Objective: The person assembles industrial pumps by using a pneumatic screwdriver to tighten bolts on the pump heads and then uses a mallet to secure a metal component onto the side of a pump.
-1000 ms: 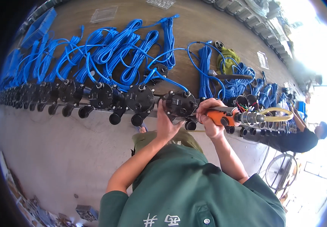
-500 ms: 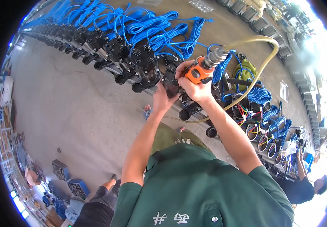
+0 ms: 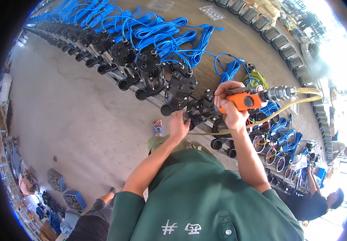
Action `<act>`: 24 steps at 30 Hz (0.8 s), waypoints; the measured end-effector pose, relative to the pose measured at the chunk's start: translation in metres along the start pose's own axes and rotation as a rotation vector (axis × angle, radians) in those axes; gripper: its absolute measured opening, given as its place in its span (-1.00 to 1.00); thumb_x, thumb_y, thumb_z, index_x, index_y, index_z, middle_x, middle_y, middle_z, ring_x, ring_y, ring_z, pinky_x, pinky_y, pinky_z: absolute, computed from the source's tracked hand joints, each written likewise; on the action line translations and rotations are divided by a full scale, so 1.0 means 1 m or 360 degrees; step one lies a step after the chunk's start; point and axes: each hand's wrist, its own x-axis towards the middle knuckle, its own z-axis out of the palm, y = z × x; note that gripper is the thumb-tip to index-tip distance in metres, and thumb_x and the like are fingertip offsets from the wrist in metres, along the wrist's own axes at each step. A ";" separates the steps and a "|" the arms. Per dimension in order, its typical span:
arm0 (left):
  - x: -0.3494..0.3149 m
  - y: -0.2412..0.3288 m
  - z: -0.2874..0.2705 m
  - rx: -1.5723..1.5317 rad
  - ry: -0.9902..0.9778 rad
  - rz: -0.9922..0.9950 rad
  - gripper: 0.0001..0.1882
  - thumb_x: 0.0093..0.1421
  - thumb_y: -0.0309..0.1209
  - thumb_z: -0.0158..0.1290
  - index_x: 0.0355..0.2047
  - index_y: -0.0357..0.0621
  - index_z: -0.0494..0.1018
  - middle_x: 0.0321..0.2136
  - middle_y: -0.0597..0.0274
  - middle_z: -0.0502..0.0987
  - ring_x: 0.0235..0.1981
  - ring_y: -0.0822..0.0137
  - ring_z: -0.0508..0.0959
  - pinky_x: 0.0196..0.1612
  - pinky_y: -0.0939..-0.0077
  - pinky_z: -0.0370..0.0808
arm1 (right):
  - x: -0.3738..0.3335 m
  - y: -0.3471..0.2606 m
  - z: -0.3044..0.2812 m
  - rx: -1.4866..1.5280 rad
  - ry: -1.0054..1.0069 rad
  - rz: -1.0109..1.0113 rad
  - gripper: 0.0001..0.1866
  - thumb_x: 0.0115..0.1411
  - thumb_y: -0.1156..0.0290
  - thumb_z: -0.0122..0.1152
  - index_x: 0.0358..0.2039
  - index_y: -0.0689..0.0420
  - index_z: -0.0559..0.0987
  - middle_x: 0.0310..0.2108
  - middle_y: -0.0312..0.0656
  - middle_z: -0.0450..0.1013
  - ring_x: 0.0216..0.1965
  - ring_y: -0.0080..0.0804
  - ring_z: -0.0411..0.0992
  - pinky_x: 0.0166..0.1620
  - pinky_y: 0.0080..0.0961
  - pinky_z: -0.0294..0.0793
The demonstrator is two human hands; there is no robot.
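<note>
As you view the desk (image 3: pixel 231 40) from the left, identify the row of black, round-capped cylindrical units (image 3: pixel 150 68), each with a short side spout, standing along its near edge. Bundles of glossy blue cable (image 3: pixel 159 32) lie behind them. Your left hand (image 3: pixel 179 127) comes next, low against a black cylindrical unit with a hard-looking shell (image 3: pixel 201 106) at the desk edge; its fingers touch the lower part, but whether they close around it cannot be told. Treat this unit as rigid and probably heavy; support it at the lower body or spout, and keep strain off any cable.

To its right, your right hand (image 3: pixel 235 115) holds an orange-bodied power driver (image 3: pixel 242 101), fingers wrapped around the housing. The driver's working end faces the unit; contact there is hidden. Expect it to be stiff and moderately heavy, with a smooth shell; grip the orange body, behind the nose. At its right end, the metal coupling (image 3: pixel 278 93) carries a pale yellow flexible hose (image 3: pixel 305 90), likely to tug sideways.
</note>
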 end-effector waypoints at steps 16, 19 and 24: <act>0.030 -0.004 -0.002 0.0028 0.0071 0.0336 -0.87 0.14 -0.49 0.17 -0.28 -0.18 0.63 -0.39 0.09 0.59 -0.40 -0.03 0.61 -0.32 0.16 0.55 | 0.002 0.052 -0.006 -0.0075 -0.0109 0.0082 -0.66 0.03 0.67 0.07 -0.12 0.25 0.49 -0.30 -0.15 0.53 -0.40 -0.54 0.47 -0.32 -0.56 0.51; 0.028 -0.004 -0.002 0.0019 0.0046 0.0394 -0.88 0.13 -0.50 0.17 -0.30 -0.18 0.61 -0.40 0.10 0.58 -0.42 -0.02 0.60 -0.34 0.16 0.56 | 0.005 0.052 -0.006 -0.0277 0.0007 0.0140 -0.69 0.03 0.66 0.11 -0.15 0.24 0.50 -0.32 -0.17 0.53 -0.40 -0.54 0.47 -0.32 -0.56 0.50; 0.029 -0.006 -0.003 0.0061 0.0076 0.0538 -0.91 0.10 -0.51 0.17 -0.35 -0.17 0.59 -0.44 0.11 0.55 -0.45 -0.02 0.59 -0.38 0.17 0.55 | 0.007 0.059 -0.010 -0.0207 -0.0155 0.0064 -0.70 0.00 0.66 0.14 -0.18 0.21 0.49 -0.39 -0.23 0.49 -0.40 -0.53 0.46 -0.30 -0.55 0.49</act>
